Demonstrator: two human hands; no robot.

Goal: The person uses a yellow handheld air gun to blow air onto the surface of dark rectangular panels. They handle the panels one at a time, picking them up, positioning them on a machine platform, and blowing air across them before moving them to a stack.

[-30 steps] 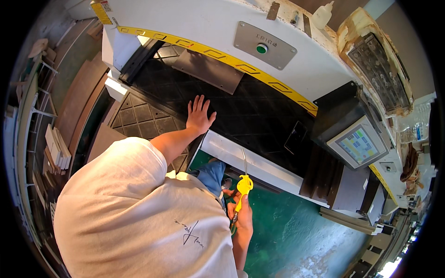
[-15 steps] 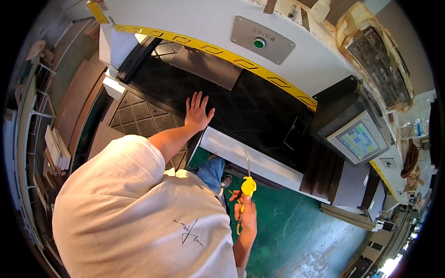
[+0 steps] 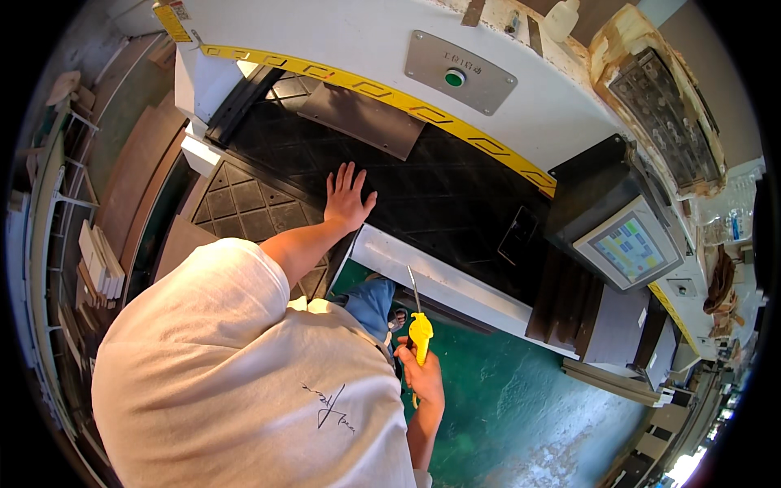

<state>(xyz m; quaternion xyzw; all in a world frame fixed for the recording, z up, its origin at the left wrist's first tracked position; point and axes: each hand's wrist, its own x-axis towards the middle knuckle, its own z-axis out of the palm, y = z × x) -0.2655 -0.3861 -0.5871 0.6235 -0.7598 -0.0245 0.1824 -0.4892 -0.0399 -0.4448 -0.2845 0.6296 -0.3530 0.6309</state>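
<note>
One yellow air gun (image 3: 421, 329) grasped in right hand (image 3: 425, 379), well apart from splayed left hand (image 3: 347, 200).

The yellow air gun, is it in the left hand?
No, the right hand holds the yellow air gun, and the left hand is spread open.

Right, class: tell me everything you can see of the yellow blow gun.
The yellow blow gun has a bright, plastic-looking body and a thin, metallic-looking tube at its far end. The right hand grips it from below, its fingers hiding the lower part. The tube points forward, leaning left, its tip seen against the white ledge; whether they touch is unclear. A bit of yellow shows beneath the hand.
</note>
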